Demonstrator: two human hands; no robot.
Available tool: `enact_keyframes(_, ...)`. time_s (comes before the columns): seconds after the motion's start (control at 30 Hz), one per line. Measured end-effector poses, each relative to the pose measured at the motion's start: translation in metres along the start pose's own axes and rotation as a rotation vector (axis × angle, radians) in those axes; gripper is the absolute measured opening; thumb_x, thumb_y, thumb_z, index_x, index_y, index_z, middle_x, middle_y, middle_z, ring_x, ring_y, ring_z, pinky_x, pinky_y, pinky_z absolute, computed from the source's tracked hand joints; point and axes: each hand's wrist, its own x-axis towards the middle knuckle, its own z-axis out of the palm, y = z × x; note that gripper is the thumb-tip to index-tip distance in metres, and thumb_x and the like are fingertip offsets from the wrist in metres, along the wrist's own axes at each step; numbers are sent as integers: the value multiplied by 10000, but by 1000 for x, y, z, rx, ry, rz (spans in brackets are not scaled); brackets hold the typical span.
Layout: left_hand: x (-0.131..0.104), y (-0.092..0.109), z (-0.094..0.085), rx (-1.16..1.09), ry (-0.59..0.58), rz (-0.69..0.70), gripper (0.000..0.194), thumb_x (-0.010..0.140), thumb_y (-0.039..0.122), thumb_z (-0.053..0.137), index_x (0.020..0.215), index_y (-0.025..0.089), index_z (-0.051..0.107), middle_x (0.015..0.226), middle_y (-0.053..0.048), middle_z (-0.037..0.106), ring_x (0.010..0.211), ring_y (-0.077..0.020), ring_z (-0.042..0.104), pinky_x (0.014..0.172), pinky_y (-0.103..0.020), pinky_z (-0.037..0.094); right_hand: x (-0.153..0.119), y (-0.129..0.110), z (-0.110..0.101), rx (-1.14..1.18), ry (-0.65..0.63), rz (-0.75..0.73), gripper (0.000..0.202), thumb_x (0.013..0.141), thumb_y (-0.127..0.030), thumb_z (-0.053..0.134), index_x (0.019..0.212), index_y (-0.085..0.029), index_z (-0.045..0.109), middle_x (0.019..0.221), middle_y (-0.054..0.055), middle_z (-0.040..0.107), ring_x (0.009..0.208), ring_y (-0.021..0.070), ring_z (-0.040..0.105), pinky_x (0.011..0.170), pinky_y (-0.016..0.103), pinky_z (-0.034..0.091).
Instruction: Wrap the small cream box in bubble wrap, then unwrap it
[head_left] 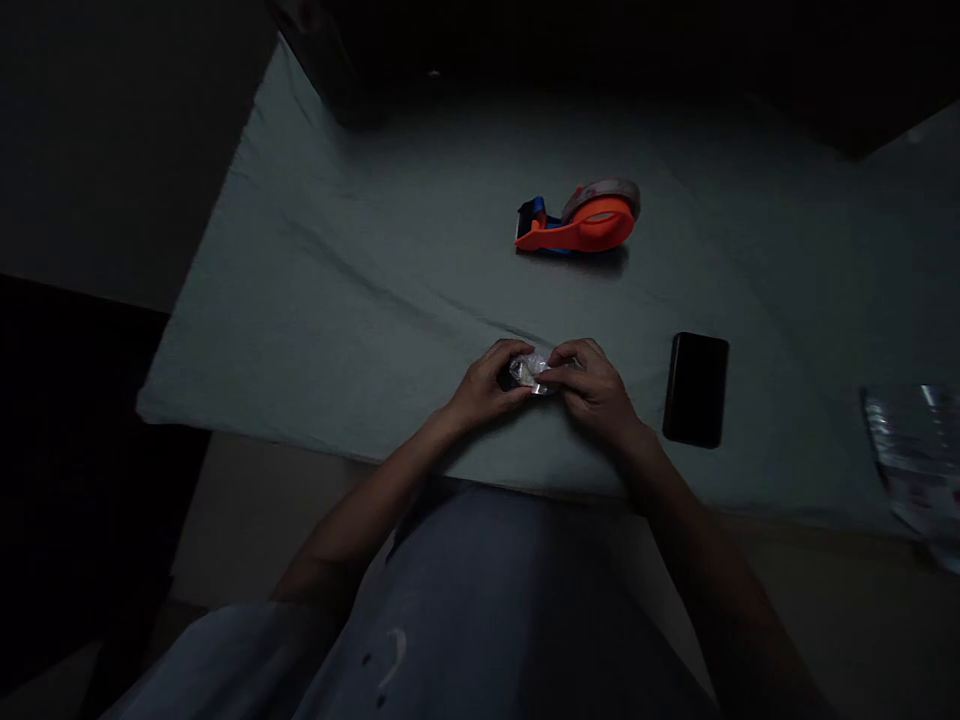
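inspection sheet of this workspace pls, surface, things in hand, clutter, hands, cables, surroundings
surface: pale cloth over the table, with some creases
things in hand: small clear crinkled item, too dim to identify
clutter: orange and blue tape dispenser lying beyond the hands; flat black rectangular object to the right; shiny clear plastic at the right edge, blurred
hands: left hand and right hand both have fingers on the clear item, near the table's front edge
cables: nothing seen
surroundings: dim light; dark shapes past the far side, unclear; person's shirt close to the front edge
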Motion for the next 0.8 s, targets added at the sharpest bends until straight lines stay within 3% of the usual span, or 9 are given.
enact_keyframes(0.13,1,-4,2,35,6,26,478,804,421,675,1191,187,521,1135,-114,617,1075,-220,589,937,-378,472,-7,0,2,-61,-25,9,312,828,-113,505,978,-303,702,1061,61,587,1025,226,541,865,450,491)
enact_keyframes(0.4,1,-2,-10,155,-173,100,535,825,227,621,1321,198,420,1263,-135,557,1186,-235,537,1001,-416,453,-36,7,10,-57,-40,-61,472,811,-119,533,1195,-378,620,1320,44,544,1263,270,473,1002,571,430)
enact_keyframes(0.6,4,3,-16,146,-238,115,781,702,476,758,1340,189,410,1289,-156,542,1201,-286,525,1016,-457,441,-38,6,9,-74,-64,-27,431,824,-142,537,1176,-373,630,1347,38,541,1288,266,465,1014,587,420)
enact_keyframes(0.8,2,2,-10,136,-150,58,507,810,318,646,1271,180,485,1243,-141,585,1166,-251,555,1000,-435,448,-40,-16,6,-87,71,25,450,829,-116,510,1206,-343,602,1314,60,552,1265,280,482,1017,575,419)
